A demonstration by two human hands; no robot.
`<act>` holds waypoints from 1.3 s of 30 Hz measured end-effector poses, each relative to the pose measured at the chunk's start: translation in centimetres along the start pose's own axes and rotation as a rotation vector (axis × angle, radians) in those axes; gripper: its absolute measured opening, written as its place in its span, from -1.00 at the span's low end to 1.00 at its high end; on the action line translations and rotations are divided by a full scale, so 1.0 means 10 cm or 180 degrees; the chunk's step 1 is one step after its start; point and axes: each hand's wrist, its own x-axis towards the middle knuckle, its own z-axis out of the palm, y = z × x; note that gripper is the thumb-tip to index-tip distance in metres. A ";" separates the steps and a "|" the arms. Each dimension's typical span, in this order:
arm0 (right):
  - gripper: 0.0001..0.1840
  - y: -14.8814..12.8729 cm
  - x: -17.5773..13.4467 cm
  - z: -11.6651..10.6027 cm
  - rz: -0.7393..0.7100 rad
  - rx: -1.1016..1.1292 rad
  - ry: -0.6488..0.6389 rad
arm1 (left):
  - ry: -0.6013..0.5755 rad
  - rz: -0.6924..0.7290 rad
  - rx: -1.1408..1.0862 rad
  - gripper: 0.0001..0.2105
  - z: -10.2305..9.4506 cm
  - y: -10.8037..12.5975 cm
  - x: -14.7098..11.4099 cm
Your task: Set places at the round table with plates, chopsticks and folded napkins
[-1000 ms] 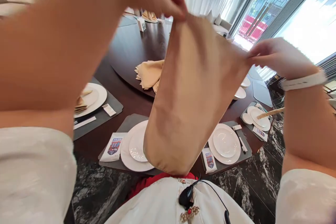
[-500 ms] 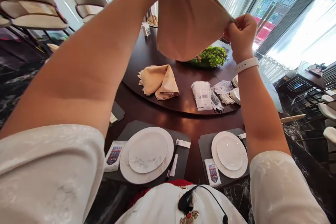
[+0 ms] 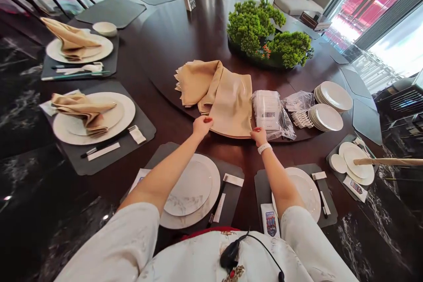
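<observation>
A beige cloth napkin (image 3: 232, 105) lies doubled over on the dark turntable, its near edge stretched between my hands. My left hand (image 3: 202, 127) pinches its near left corner. At the near right corner, my right hand (image 3: 258, 135), with a white band at the wrist, pinches the cloth too. Just left of it, partly under the napkin, rests a folded pile of beige napkins (image 3: 197, 81). A clear plastic pack of white items (image 3: 267, 112) sits close beyond my right hand.
A green miniature plant arrangement (image 3: 254, 35) stands farther back. Stacked white plates (image 3: 325, 116) are at the right. Below my left arm is a place setting with a large plate (image 3: 211, 180); another plate (image 3: 309, 189) is under my right arm. Folded napkins (image 3: 94, 114) top plates at left.
Both hands have come down from high up, bringing the raised napkin onto the turntable beside the folded pile. The view has also shifted, showing more of the table.
</observation>
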 end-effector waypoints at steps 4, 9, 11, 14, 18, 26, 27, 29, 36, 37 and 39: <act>-0.51 0.27 0.06 0.07 0.0527 -0.0042 -0.0258 | -0.0122 -0.0288 -0.0125 -0.41 0.04 -0.48 0.02; -0.29 0.34 0.29 0.02 0.0762 0.0143 -0.0642 | -0.1114 -0.0472 -0.0704 0.06 -0.06 -0.57 0.16; -0.18 0.33 0.35 -0.04 0.0369 0.0320 -0.0734 | -0.1380 -0.0242 -0.0799 0.12 -0.09 -0.52 0.20; -0.18 0.30 0.39 -0.17 -0.0608 -0.0002 -0.0571 | -0.1394 0.0426 -0.0524 0.02 -0.12 -0.38 0.22; -0.54 0.25 0.34 -0.27 -0.1441 -0.1124 -0.0228 | -0.0689 0.1374 0.0629 -0.34 -0.13 -0.18 0.22; -0.70 0.39 0.16 -0.14 -0.2306 -0.2770 -0.0812 | -0.0397 0.1838 0.2321 -0.62 -0.10 -0.31 0.07; -0.69 0.42 0.15 -0.16 -0.2439 -0.2805 -0.0986 | -0.0424 0.1873 0.2345 -0.66 -0.10 -0.36 0.05; -0.68 0.49 0.14 -0.25 -0.2582 -0.2819 -0.1335 | -0.0502 0.2016 0.2248 -0.72 -0.10 -0.46 -0.01; -0.84 0.58 0.09 -0.63 -0.1690 -0.2154 -0.1425 | -0.1371 0.2190 0.1449 -0.90 -0.09 -0.60 -0.24; -0.91 0.56 0.11 -0.65 -0.1483 -0.2004 -0.1283 | -0.1349 0.2003 0.1349 -0.90 -0.07 -0.60 -0.25; -0.93 0.49 0.19 -0.63 -0.1100 -0.1752 -0.0941 | -0.1127 0.1505 0.1107 -0.87 -0.02 -0.57 -0.20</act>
